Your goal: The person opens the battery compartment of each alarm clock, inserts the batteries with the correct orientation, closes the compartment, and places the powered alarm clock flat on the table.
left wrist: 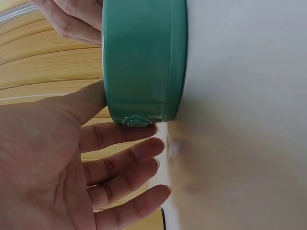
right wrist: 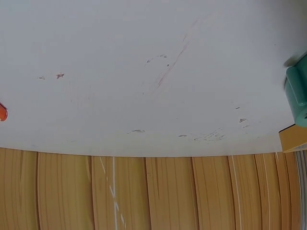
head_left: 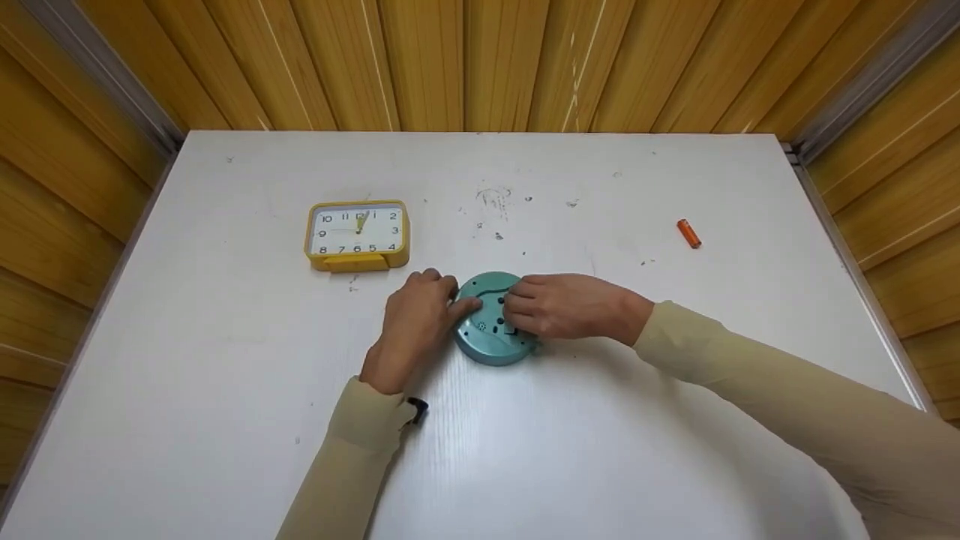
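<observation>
The signs which can be read are only numbers. They stand on the white dial (head_left: 341, 239) of the yellow clock (head_left: 356, 262), beyond the left grip (head_left: 420, 311) and a little to its left. Along the upper side are written 10, 11, 12, 1 and 2; at the two ends 9 and 3; along the lower side 8, 7, 6, 5 and 4. The 12 seems to be partly covered by the pointers (head_left: 362, 222).
</observation>
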A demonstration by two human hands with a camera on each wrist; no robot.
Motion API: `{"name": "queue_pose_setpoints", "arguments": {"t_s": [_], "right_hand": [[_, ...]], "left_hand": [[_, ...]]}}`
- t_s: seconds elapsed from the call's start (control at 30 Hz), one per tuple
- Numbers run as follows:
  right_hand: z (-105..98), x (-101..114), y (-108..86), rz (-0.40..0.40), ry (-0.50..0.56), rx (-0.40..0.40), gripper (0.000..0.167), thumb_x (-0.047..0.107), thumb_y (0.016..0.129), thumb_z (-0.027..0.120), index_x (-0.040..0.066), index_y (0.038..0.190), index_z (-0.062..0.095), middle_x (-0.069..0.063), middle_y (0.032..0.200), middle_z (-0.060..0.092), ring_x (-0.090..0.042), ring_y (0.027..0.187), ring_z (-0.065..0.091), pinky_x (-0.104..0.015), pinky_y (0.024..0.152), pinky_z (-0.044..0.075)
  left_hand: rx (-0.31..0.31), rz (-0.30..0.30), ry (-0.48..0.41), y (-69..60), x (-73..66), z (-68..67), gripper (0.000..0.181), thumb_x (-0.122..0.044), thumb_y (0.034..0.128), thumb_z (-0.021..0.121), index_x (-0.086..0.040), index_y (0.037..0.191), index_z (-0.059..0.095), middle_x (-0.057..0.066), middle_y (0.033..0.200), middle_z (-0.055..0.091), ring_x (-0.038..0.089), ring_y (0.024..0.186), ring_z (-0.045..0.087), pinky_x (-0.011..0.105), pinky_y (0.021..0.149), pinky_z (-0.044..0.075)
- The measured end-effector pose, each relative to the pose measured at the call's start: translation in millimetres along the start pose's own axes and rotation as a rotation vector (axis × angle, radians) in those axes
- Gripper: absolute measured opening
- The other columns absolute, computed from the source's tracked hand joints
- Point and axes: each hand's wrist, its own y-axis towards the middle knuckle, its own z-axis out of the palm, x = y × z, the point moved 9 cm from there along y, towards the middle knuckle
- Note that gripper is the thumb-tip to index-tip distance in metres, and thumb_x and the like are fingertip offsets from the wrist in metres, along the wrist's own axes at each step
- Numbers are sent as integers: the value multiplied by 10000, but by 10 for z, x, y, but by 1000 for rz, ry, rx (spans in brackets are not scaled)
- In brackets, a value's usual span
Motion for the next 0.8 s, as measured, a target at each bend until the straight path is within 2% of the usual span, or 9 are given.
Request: {"name": "queue_pose_setpoints", "arguments": {"t_s": [0.2, 0.53, 0.8], "right_hand": [[19, -9, 38, 4, 13, 18, 383, 118, 908, 865, 61, 1239, 680, -81, 1190, 699, -224, 1116, 646, -332, 1035, 508], [-15, -66, 39, 34, 153, 31, 353, 57, 900, 855, 59, 1218, 704, -84, 1193, 709, -241, 1143, 655, -352, 1044, 512], [-42, -76, 21, 25, 104, 23, 351, 19, 883, 855, 46, 1205, 718, -76, 1183, 715, -223, 1125, 664, -328, 1015, 526]], "left_hand": [[8, -6, -9, 6, 4, 4, 430, -450, 1008, 729, -49, 1153, 780, 111, 1003, 680, 257, 920, 605, 413, 779, 565], [21, -10, -4, 5, 4, 8, 436, -463, 1007, 725, -52, 1145, 771, 100, 990, 659, 258, 916, 592, 415, 761, 549], [11, -2, 4, 4, 5, 3, 424, -463, 1006, 725, -54, 1111, 773, 102, 964, 649, 263, 920, 599, 429, 758, 556]]}}
